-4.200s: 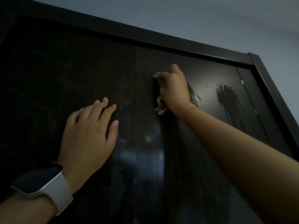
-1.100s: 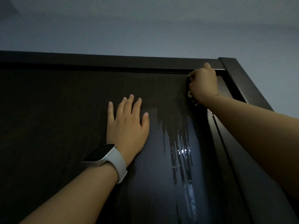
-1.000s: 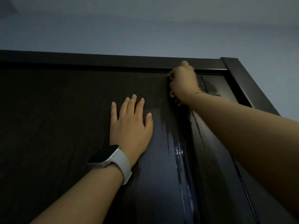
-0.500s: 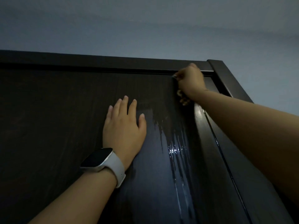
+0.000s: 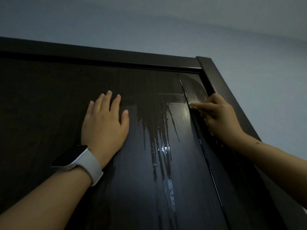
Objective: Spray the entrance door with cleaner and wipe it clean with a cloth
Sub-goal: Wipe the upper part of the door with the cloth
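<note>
The dark wood-grain entrance door (image 5: 49,105) fills the lower view, seen from below near its top right corner. Wet cleaner streaks (image 5: 159,130) run down its middle. My left hand (image 5: 104,123) lies flat on the door with fingers straight, a white-strapped watch on the wrist. My right hand (image 5: 221,118) is curled round a cloth (image 5: 195,106) and presses it to the door's right strip beside the frame. Only a pale edge of the cloth shows past the fingers. No spray bottle is in view.
The dark door frame (image 5: 216,77) runs along the top and down the right side. A pale blue-grey wall (image 5: 166,25) rises above and to the right. A small pale sticker (image 5: 171,193) sits low on the door.
My right hand has slid the cloth down and to the right from just under the top frame, leaving a smeared arc. My left hand stays flat in place.
</note>
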Tool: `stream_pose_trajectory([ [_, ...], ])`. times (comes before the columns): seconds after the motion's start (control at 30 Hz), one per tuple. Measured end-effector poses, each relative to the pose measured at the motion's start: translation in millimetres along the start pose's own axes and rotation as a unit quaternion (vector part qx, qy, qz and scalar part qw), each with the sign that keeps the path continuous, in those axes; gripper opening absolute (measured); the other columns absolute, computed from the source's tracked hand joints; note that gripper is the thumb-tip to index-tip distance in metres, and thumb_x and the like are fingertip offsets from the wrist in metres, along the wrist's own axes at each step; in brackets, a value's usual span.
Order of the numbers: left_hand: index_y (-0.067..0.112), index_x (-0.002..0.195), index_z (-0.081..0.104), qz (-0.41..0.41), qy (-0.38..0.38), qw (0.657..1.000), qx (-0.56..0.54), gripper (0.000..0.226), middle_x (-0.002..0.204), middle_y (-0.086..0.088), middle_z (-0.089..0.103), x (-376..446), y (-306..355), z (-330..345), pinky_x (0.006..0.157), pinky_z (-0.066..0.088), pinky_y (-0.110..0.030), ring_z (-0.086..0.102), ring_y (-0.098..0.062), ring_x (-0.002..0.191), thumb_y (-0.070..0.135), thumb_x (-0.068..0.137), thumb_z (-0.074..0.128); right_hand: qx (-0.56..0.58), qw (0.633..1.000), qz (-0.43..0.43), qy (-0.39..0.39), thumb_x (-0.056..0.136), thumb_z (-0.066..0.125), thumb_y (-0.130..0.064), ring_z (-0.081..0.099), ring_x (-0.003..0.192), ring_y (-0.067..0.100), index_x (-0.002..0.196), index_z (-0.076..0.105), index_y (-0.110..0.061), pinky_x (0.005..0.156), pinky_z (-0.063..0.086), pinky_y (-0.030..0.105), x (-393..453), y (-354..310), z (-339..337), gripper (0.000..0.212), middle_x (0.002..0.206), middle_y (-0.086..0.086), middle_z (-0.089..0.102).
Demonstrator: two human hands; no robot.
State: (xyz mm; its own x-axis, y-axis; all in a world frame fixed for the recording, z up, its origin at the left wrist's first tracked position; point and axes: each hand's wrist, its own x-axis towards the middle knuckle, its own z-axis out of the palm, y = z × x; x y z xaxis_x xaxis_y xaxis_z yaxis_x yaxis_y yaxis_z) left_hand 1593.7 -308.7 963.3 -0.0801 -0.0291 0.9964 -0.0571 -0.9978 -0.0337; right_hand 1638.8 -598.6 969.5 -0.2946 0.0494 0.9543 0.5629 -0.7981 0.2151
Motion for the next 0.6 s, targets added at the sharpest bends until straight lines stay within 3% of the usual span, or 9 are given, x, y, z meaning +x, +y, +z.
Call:
stream_pose_trajectory([
  [0.2,0.021,0.153,0.02,-0.002,0.006,1.0,-0.005,0.058,0.161,-0.005,0.016,0,-1,1,0.122,0.009,-0.041,0.012,-0.02,0.149,0.044,0.099,0.024,-0.008,1.0,0.021,0.006,0.096,0.057,-0.015,0.05,0.07,0.008,0.117,0.069,-0.017,0.059,0.042,0.019,59,0,14,0.024,0.097,-0.004,0.046],
  [0.4,0.021,0.153,0.02,0.001,0.006,1.0,-0.006,0.06,0.161,-0.005,0.017,-1,-1,0,0.122,0.008,-0.04,0.012,-0.02,0.149,0.045,0.098,0.023,-0.015,0.997,0.077,-0.013,0.096,0.057,-0.014,0.06,0.061,0.028,0.109,0.07,-0.012,0.053,0.056,0.043,142,1,30,0.019,0.104,0.001,0.045],
  [0.53,0.021,0.153,0.021,0.001,0.01,1.0,-0.005,0.059,0.161,-0.005,0.017,-1,-2,3,0.121,0.008,-0.04,0.013,-0.02,0.148,0.045,0.098,0.024,-0.101,0.994,-0.021,-0.037,0.096,0.056,-0.014,0.051,0.083,0.017,0.111,0.069,-0.01,0.065,0.043,0.024,110,3,22,0.02,0.102,0.004,0.046],
  [0.6,0.021,0.152,0.022,0.001,0.011,1.0,-0.004,0.059,0.161,-0.005,0.018,0,-3,4,0.12,0.009,-0.04,0.014,-0.02,0.148,0.045,0.098,0.025,-0.122,0.989,-0.068,-0.057,0.096,0.056,-0.013,0.046,0.088,0.015,0.114,0.069,-0.009,0.07,0.036,0.022,84,2,10,0.023,0.099,0.007,0.048],
])
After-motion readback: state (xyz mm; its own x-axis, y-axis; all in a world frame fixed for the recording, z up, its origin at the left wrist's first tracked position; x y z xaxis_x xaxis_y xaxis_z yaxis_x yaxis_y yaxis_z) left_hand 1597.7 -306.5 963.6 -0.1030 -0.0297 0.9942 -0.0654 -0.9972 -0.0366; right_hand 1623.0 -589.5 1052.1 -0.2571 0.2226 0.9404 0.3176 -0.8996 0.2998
